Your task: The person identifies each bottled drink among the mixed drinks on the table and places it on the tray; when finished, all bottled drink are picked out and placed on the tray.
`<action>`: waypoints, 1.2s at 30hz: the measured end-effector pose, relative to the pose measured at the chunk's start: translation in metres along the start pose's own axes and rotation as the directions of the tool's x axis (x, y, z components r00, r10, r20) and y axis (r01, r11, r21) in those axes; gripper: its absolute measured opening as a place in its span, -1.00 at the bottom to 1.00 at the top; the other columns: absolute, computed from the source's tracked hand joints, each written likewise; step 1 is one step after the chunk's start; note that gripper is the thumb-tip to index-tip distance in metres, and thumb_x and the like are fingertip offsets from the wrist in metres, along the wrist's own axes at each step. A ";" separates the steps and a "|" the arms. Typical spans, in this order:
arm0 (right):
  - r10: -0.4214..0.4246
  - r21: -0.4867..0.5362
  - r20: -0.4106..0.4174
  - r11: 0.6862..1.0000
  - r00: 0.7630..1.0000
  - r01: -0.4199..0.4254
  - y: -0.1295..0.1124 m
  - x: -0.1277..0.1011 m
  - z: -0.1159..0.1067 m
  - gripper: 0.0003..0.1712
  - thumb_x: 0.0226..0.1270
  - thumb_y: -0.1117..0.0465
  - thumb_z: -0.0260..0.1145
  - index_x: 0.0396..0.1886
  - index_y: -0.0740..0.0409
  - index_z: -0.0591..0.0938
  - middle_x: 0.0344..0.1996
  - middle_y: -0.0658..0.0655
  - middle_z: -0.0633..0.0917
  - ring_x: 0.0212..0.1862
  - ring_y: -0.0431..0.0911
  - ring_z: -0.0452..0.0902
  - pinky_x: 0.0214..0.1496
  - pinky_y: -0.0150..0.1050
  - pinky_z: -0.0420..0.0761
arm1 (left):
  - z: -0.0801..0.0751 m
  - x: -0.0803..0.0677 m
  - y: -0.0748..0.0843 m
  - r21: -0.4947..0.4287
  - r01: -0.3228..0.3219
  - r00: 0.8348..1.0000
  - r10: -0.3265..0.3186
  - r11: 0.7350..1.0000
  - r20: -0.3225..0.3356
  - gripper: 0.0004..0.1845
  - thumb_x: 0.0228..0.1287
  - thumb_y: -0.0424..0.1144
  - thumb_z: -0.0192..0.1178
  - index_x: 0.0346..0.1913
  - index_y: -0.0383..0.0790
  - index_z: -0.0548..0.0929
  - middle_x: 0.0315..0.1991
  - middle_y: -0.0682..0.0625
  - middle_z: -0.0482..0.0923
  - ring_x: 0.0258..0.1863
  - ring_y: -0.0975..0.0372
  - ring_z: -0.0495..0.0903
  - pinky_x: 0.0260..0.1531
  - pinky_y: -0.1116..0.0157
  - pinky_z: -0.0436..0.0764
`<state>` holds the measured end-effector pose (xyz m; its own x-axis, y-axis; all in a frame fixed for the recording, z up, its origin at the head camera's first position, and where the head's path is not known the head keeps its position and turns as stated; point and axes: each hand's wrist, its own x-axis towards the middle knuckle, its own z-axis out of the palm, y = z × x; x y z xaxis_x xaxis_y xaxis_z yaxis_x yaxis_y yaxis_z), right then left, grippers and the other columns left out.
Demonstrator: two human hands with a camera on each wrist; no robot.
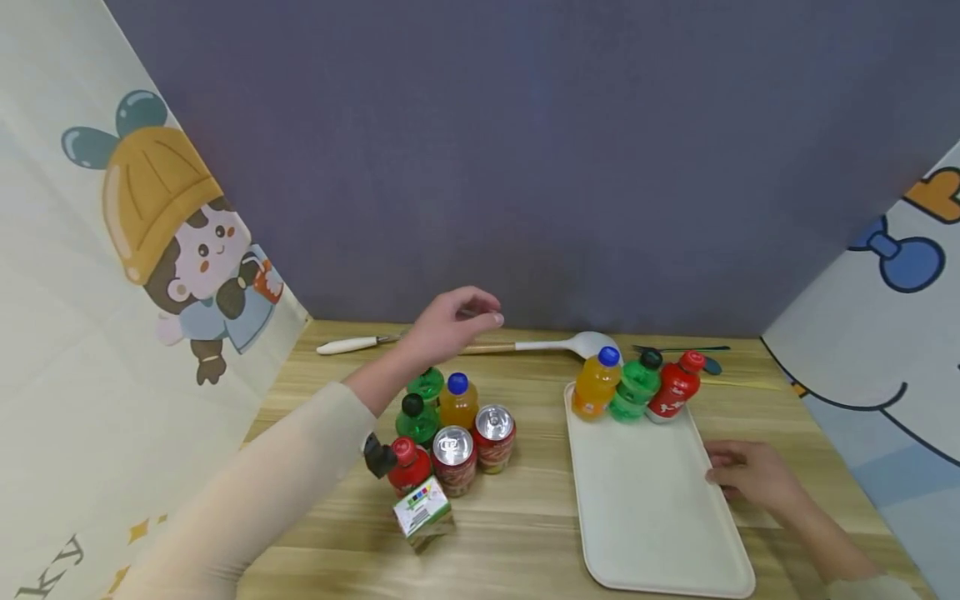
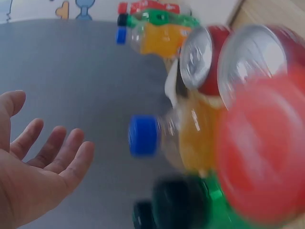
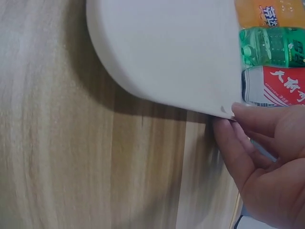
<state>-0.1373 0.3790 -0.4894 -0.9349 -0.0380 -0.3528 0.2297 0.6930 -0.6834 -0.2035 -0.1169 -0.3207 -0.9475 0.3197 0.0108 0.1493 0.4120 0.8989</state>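
Observation:
My left hand [image 1: 457, 323] is raised over the cluster at the left, its fingers loosely bent and holding nothing. Under the forearm stand green bottles [image 1: 417, 422], an orange soda bottle [image 1: 459, 403] with a blue cap [image 2: 144, 135], a red-capped bottle [image 1: 409, 468], two soda cans [image 1: 454, 460] and a small box [image 1: 423, 510]. My right hand [image 1: 759, 477] pinches the right rim of the cream tray [image 1: 652, 508], thumb on top and fingers beneath. On the tray's far end stand an orange bottle [image 1: 596, 388], a green bottle [image 3: 274, 46] and a red bottle [image 1: 673, 390].
Along the back lie a white-handled utensil [image 1: 348, 344], a large white spoon [image 1: 588, 343] with a wooden handle and thin dark utensils [image 1: 682, 348]. A grey panel [image 1: 540, 167] rises behind the table, with printed cloth walls [image 1: 75, 333] on both sides.

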 end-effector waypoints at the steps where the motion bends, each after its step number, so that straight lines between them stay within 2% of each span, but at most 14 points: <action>1: 0.009 0.005 0.009 1.000 1.000 -0.009 0.001 0.000 0.000 -0.26 0.25 0.29 0.49 0.35 0.53 0.45 -0.02 0.35 0.72 -0.14 -0.06 0.72 -0.21 -0.20 0.78 | -0.005 -0.003 -0.002 -0.002 0.008 1.000 -0.008 1.000 -0.010 -0.68 0.46 0.05 0.25 0.15 0.06 0.62 0.07 0.10 0.63 0.11 0.14 0.62 0.01 0.11 0.67; 6: 0.035 0.038 0.039 0.999 0.999 -0.036 0.000 -0.004 -0.002 -0.15 0.21 0.27 0.54 0.41 0.49 0.38 -0.02 0.36 0.72 -0.15 -0.05 0.71 -0.21 -0.17 0.78 | -0.028 -0.019 -0.017 0.003 0.013 0.997 -0.013 1.000 -0.073 -0.67 0.48 0.02 0.24 0.17 0.00 0.61 0.09 0.06 0.64 0.08 0.15 0.63 0.04 0.09 0.68; 12: 0.053 0.061 0.061 0.997 0.997 -0.057 0.001 -0.007 -0.003 -0.13 0.25 0.29 0.52 0.45 0.48 0.33 -0.03 0.33 0.70 -0.15 -0.06 0.69 -0.20 -0.16 0.78 | -0.045 -0.035 -0.037 0.078 -0.041 0.992 0.050 0.996 -0.119 -0.67 0.45 -0.04 0.28 0.16 -0.06 0.62 0.11 0.01 0.65 0.16 0.12 0.61 0.21 0.01 0.58; 20: 0.060 0.068 0.073 0.996 0.996 -0.065 0.002 -0.007 -0.003 -0.14 0.27 0.29 0.50 0.46 0.48 0.31 -0.06 0.29 0.69 -0.17 -0.06 0.68 -0.20 -0.15 0.78 | -0.057 -0.047 -0.071 0.061 -0.011 0.999 0.013 0.998 -0.044 -0.56 0.40 -0.13 0.34 0.25 -0.16 0.58 0.22 -0.12 0.59 0.25 -0.01 0.56 0.28 -0.06 0.54; 27: 0.104 0.091 0.071 0.990 0.992 -0.110 0.005 -0.004 -0.003 -0.12 0.25 0.27 0.52 0.48 0.42 0.32 -0.05 0.26 0.69 -0.17 -0.07 0.68 -0.19 -0.14 0.78 | -0.060 -0.049 -0.102 0.034 0.027 0.998 -0.029 0.999 0.047 -0.44 0.39 -0.13 0.35 0.37 -0.23 0.49 0.31 -0.21 0.51 0.31 -0.08 0.51 0.26 -0.07 0.55; 31: 0.092 0.089 0.067 0.991 0.994 -0.097 0.005 -0.004 -0.002 -0.11 0.24 0.26 0.53 0.47 0.43 0.33 -0.05 0.27 0.68 -0.18 -0.07 0.68 -0.20 -0.14 0.78 | -0.058 -0.048 -0.114 0.034 0.044 0.997 -0.046 0.998 0.059 -0.40 0.37 -0.10 0.37 0.38 -0.22 0.49 0.33 -0.22 0.50 0.32 -0.10 0.50 0.26 -0.07 0.55; 36: 0.098 0.089 0.057 0.991 0.994 -0.103 0.005 -0.003 -0.001 -0.13 0.24 0.27 0.52 0.47 0.41 0.34 -0.06 0.25 0.69 -0.19 -0.07 0.68 -0.22 -0.15 0.78 | -0.054 -0.046 -0.125 0.066 0.031 0.998 -0.035 0.997 0.055 -0.40 0.33 -0.11 0.41 0.36 -0.23 0.51 0.27 -0.17 0.56 0.29 -0.10 0.53 0.29 -0.08 0.53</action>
<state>-0.1343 0.3832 -0.4908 -0.8908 -0.0110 -0.4543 0.3480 0.6262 -0.6976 -0.1935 -0.2292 -0.4105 -0.9351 0.3515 -0.0443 0.1383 0.4775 0.8677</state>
